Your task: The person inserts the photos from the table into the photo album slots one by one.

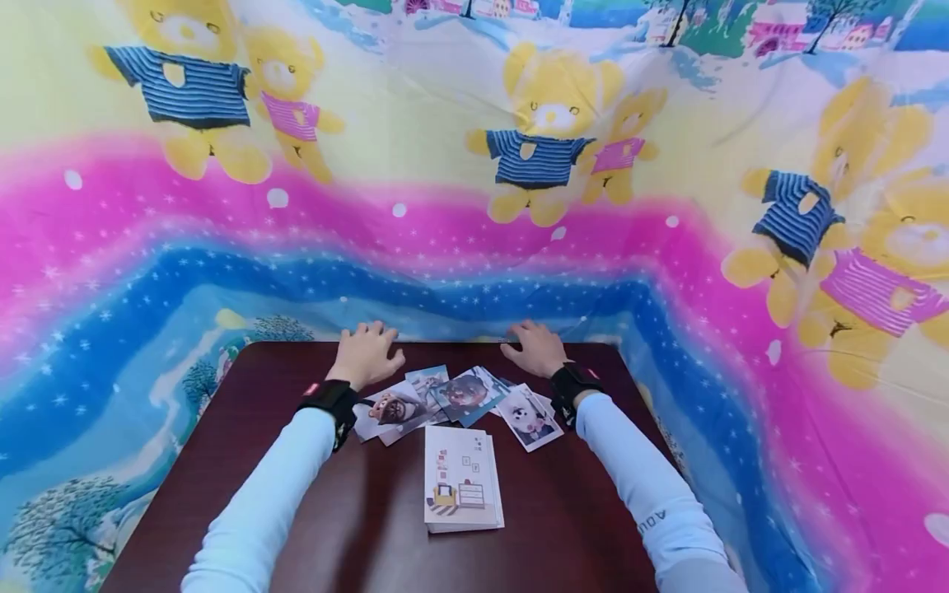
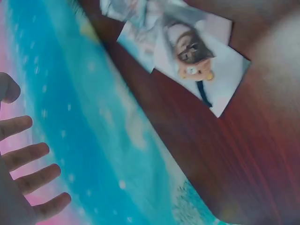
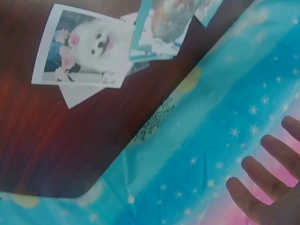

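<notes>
My left hand point(image 1: 365, 356) is at the far edge of the table, beyond the left end of a loose heap of photos; its fingers are spread with nothing in them. Past the heap's right end, my right hand point(image 1: 535, 349) also has its fingers apart and holds nothing. The heap overlaps untidily: a photo of a cat in a bear hat point(image 2: 192, 54) lies on the left, a brownish picture point(image 1: 465, 394) in the middle and a white fluffy dog photo point(image 3: 89, 47) on the right. Nearer me lies a white photo album point(image 1: 461, 478) with a drawn room on its cover.
The dark brown table point(image 1: 296, 494) has a patterned curtain point(image 1: 445, 239) with teddy bears hanging close behind its far edge and along both sides. Black bands point(image 1: 572, 387) circle both wrists over light sleeves.
</notes>
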The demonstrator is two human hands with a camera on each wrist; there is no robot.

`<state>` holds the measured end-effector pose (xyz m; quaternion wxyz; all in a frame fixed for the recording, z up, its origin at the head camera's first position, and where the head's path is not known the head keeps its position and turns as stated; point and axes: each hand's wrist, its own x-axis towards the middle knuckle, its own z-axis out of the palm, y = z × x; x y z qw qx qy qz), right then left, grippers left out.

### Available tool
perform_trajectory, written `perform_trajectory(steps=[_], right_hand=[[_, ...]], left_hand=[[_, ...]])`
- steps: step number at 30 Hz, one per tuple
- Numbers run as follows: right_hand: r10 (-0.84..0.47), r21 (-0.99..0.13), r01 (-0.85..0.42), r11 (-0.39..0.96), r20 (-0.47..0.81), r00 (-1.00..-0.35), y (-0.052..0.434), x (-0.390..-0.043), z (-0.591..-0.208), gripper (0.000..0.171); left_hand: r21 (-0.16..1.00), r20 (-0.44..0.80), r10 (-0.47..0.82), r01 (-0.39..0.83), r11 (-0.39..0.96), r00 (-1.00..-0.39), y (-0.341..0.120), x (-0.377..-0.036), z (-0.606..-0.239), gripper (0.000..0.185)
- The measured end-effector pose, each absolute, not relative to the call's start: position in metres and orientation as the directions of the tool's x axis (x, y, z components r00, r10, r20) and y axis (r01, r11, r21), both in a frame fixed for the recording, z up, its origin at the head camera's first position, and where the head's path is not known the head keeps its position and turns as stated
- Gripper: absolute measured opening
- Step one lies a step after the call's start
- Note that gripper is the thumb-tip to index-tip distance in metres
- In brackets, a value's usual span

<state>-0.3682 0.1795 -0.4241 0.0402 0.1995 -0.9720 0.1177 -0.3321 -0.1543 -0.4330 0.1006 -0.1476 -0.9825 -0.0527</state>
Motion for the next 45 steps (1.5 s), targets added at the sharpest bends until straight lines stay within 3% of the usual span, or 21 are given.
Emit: perform_trajectory(steps=[7,14,16,21,25,31,37,45], right_hand=[[-0.450,-0.250,-0.488,0.836,0.194,-0.872,0.189,-0.346,-0.460,0.038],[-0.530,-0.338,-0.633,0.696,0.352,-0.771,0.196,-0.275,-0.533,0.029],[-0.542,-0.379,-0.628,0.680,0.317,-0.778,0.197,-0.249,-0.557,0.033],[-0.495,-0.507,-0.461,0.729,0.075,-0.866,0.191,-0.204,-0.600,0.045],[-0.428,-0.616,-0.336,0.713,-0.002,-0.904,0.183,-0.186,-0.625,0.050],[-0.278,-0.715,-0.244,0.655,0.073,-0.958,0.173,-0.170,-0.646,0.045],[-0.179,-0.785,-0.175,0.595,0.083,-0.980,0.167,-0.175,-0.649,0.047],[-0.214,-0.790,-0.228,0.569,0.126,-0.969,0.155,-0.178,-0.653,0.047]], left_hand=[[0.020,0.272,0.446,0.468,0.883,-0.853,-0.142,-0.298,-0.483,0.046],[0.186,0.384,0.516,0.611,0.769,-0.766,-0.108,-0.221,-0.563,0.059],[0.164,0.435,0.543,0.657,0.736,-0.718,-0.097,-0.202,-0.587,0.064],[0.066,0.562,0.551,0.698,0.713,-0.617,-0.080,-0.181,-0.628,0.065],[0.104,0.588,0.501,0.673,0.732,-0.635,-0.075,-0.177,-0.646,0.057],[0.276,0.577,0.414,0.644,0.713,-0.705,-0.073,-0.171,-0.657,0.047],[0.371,0.602,0.343,0.633,0.680,-0.721,-0.078,-0.166,-0.660,0.058],[0.396,0.631,0.298,0.628,0.670,-0.716,-0.088,-0.156,-0.663,0.070]])
